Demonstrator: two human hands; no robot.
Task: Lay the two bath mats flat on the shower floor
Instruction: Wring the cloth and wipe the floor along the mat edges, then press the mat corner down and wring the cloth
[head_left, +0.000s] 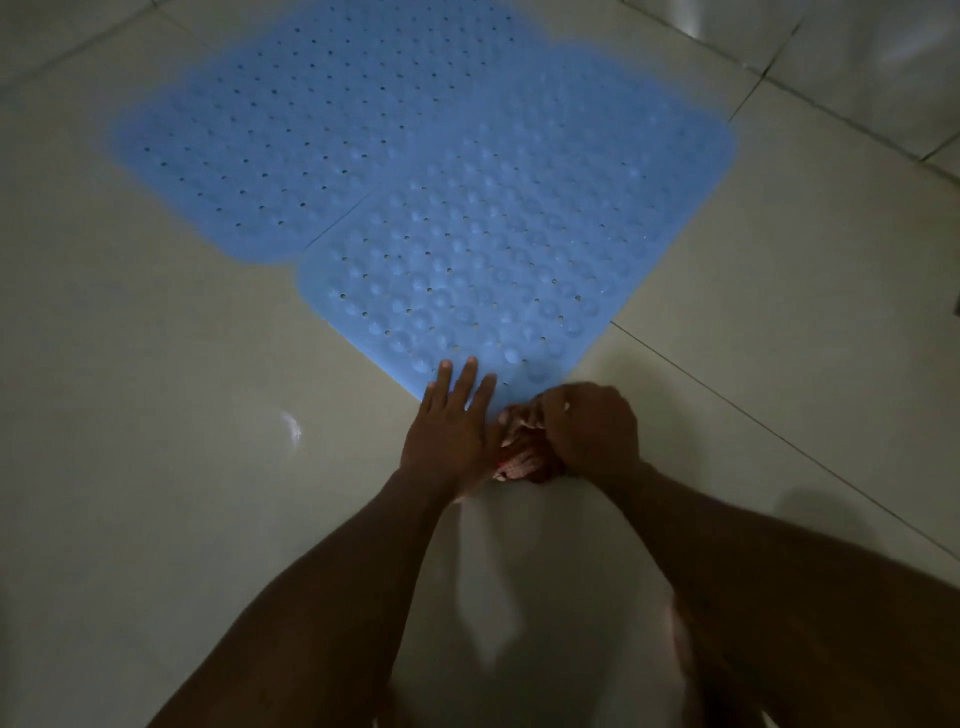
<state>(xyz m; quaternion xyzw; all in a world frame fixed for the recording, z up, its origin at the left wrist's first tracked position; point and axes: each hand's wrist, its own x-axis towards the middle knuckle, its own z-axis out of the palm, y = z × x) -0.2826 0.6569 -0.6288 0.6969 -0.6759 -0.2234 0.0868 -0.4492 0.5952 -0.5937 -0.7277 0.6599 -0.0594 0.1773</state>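
Two light-blue perforated bath mats lie on the pale tiled shower floor. The far mat (311, 130) is spread out at the upper left. The near mat (493, 244), covered in rounded bumps, meets it along one edge, and one of its corners points toward me. My left hand (452, 426) rests on that near corner with straight fingers pressing on the mat. Just to the right, my right hand (587, 431) has its fingers curled at the same corner. Beneath it is a blurred reddish thing (519, 457). What the right hand holds is hidden.
Large glossy floor tiles (156, 389) with dark grout lines surround the mats. A tiled wall (883, 67) rises at the upper right. The light is dim. My forearms fill the lower middle of the view.
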